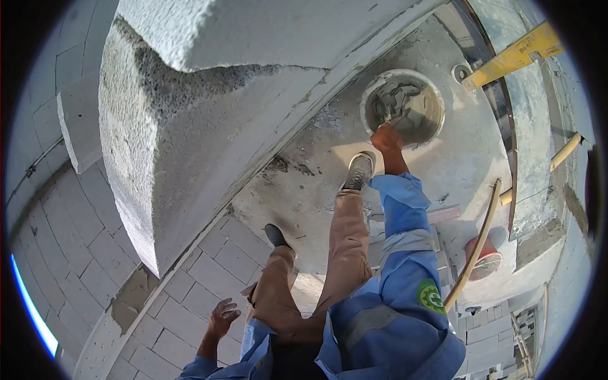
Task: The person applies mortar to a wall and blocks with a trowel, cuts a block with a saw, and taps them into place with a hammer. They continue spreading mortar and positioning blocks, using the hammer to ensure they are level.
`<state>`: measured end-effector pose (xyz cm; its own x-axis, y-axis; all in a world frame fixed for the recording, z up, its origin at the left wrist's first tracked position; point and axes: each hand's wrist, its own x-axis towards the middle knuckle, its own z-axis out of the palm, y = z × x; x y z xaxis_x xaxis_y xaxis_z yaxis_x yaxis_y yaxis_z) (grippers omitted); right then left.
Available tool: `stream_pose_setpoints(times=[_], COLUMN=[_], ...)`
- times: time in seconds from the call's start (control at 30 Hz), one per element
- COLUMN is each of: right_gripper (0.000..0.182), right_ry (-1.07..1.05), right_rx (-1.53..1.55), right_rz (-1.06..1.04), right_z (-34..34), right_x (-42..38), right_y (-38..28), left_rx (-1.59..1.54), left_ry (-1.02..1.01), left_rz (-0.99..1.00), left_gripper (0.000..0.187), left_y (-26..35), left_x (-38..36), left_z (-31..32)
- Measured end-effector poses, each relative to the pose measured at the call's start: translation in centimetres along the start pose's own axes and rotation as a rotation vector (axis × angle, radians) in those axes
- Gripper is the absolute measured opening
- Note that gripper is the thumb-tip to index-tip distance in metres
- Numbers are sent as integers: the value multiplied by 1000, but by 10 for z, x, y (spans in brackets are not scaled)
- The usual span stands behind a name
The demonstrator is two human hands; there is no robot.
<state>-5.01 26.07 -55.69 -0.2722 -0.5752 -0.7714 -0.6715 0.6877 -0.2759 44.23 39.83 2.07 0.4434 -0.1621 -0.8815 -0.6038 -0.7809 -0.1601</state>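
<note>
My right hand (387, 138) is closed at the near rim of a round bucket (437, 130). It grips what looks like a trowel (387, 118), whose blade is sunk in the wet grey mortar (415, 107) and cannot be made out. My left hand (223, 316) hangs low beside my left leg, fingers loosely bent and apart, with nothing in it. Left of the bucket runs a pale block wall (247, 120), its nearest block rough and broken along the edge.
A yellow post (516, 54) slants in at upper right. A wooden pole (475, 253) leans near a reddish bucket (484, 259). Mortar smears the wall's top (133, 301). My feet stand on the concrete floor (304, 209), beside stacked pale blocks (202, 266).
</note>
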Motion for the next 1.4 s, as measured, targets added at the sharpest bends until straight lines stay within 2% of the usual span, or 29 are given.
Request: stream_pose_setpoints(times=[0.03, 0.1, 0.13, 0.23, 0.27, 0.3, 0.37, 0.43, 0.5, 0.57, 0.63, 0.67, 0.7, 0.77, 0.8, 0.87, 0.9, 0.93, 0.97, 1.0, 1.03, 1.07, 1.13, 1.2, 1.23, 1.27, 1.3, 1.37, 1.4], right_gripper=[15, 13, 13, 8, 19, 19, 37, 56, 62, 59, 55, 52, 49, 45, 45, 47, 48, 49, 51, 53, 55, 59, 58, 58, 59, 59, 59, 59, 59], right_ry=[12, 273, 409, 291, 155, 160, -191, -166, -178, -17, -89, -148, -125, -246, -225, -180, -142, -104, -54, -5, -73, -15, 226, 315, 391, 417, 422, 430, 457], right_rx=[4, -543, -300, -209, -71, -79, 171, 258, 361, 415, 622, 794, 855, 924, 919, 924, 926, 926, 892, 845, 907, 874, 767, 724, 692, 695, 645, 597, 507], right_rz=[-6, -769, -900, -767, -601, -603, -212, -152, -119, -223, -176, -117, -135, -121, -118, -148, -155, -160, -340, -527, -413, -447, -674, -710, -754, -751, -734, -702, -708], right_z=[19, 44, 1, -50, -85, -106, -139, -179, -195, -186, -190, -191, -187, -192, -186, -167, -158, -148, -131, -115, -107, -92, -57, -40, -31, -24, -18, -11, -12], right_x=[16, 39, 5, -24, -49, -65, -97, -168, -231, -294, -371, -413, -449, -528, -565, -635, -663, -686, -700, -707, -725, -733, -740, -745, -744, -745, -748, -756, -759], right_y=[26, 79, 65, 80, 72, 70, 66, 44, 31, 34, 12, 3, -9, -47, -77, -143, -176, -203, -224, -246, -282, -309, -351, -385, -395, -404, -410, -414, -417], left_rx=[-4, 22, 21, 4, -13, -32, -43, -72, -96, -105, -119, -149, -191, -281, -287, 78, 94, 3, -71, -43, 6, 49, 160, 265, 220, 171, 182, 206, 213], left_ry=[5, -1, -6, -41, -38, -34, -30, -17, 18, 97, 188, 242, 266, 398, 383, 355, 310, 79, -144, -174, -156, -132, -103, -58, 56, 174, 169, 199, 195], left_rz=[12, 39, 44, 99, 124, 147, 165, 177, 248, 320, 324, 396, 480, 594, 608, 604, 649, 566, 469, 508, 771, 1028, 1059, 1078, 1159, 1244, 1264, 1423, 1434], left_gripper=[72, 73, 73, 72, 71, 71, 71, 72, 73, 73, 74, 76, 79, 77, 77, 72, 72, 63, 55, 55, 49, 44, 42, 40, 38, 39, 39, 41, 41], left_y=[3, 10, 10, 11, 16, 18, 12, 0, -31, -73, -71, -76, -77, -80, -80, -70, -52, -34, -25, -37, -51, -64, -38, -19, -14, -10, -10, -15, -10], left_x=[3, 8, 13, 31, 35, 37, 39, 37, 46, 59, 45, 39, 33, 32, 28, 16, -3, -29, -39, -16, 16, 45, 21, -7, -18, -22, -13, 14, 4], left_z=[-1, -3, -4, -7, -8, -10, -20, -34, -55, -79, -105, -119, -134, -159, -178, -217, -235, -252, -265, -272, -277, -283, -289, -290, -288, -289, -291, -291, -290])
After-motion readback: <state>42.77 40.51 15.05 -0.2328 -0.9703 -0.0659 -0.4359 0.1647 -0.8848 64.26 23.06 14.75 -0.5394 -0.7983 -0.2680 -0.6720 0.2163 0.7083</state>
